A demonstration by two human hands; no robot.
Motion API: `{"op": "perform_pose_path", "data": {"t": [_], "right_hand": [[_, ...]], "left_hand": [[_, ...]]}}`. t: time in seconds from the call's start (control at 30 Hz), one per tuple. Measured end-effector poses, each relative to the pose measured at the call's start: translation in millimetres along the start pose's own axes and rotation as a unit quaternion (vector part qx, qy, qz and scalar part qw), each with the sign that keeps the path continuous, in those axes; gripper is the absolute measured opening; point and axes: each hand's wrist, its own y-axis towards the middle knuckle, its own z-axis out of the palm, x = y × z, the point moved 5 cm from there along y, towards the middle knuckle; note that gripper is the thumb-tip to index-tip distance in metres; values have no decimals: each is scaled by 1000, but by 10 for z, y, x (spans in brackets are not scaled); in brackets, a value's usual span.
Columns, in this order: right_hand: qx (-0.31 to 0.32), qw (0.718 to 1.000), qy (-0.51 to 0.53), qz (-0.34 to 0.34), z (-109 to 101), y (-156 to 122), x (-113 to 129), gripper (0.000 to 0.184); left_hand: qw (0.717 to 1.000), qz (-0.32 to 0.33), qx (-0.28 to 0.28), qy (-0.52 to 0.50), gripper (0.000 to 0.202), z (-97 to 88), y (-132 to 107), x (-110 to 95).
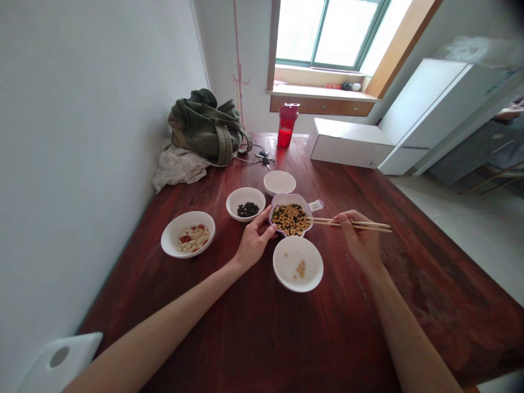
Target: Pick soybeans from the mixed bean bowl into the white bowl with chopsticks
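Set on the table, a handled dish, with one bowl behind, one bowl in front, one bowl left. Placed farther left, a fourth bowl.

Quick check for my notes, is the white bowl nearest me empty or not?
Not empty. The white bowl has a small cluster of yellowish beans on its inside, and the rest of its inside looks bare.
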Motion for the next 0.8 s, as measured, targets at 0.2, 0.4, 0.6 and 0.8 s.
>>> {"op": "perform_pose_path", "data": {"t": [0.2, 0.4, 0.6, 0.8], "right_hand": [[-34, 998, 46, 12, -41, -2, -36, 23], [18, 968, 242, 55, -57, -5, 20, 19], [175, 953, 244, 44, 28, -61, 239, 22], [213, 965, 124, -91, 19, -143, 755, 16]], "left_hand": [[1000, 4, -4, -3, 68, 5, -5, -17], [1000, 2, -3, -8, 67, 9, -8, -13], [1000, -4, -2, -11, 69, 1, -2, 12], [1000, 5, -3, -10, 68, 2, -9, -1]]}}
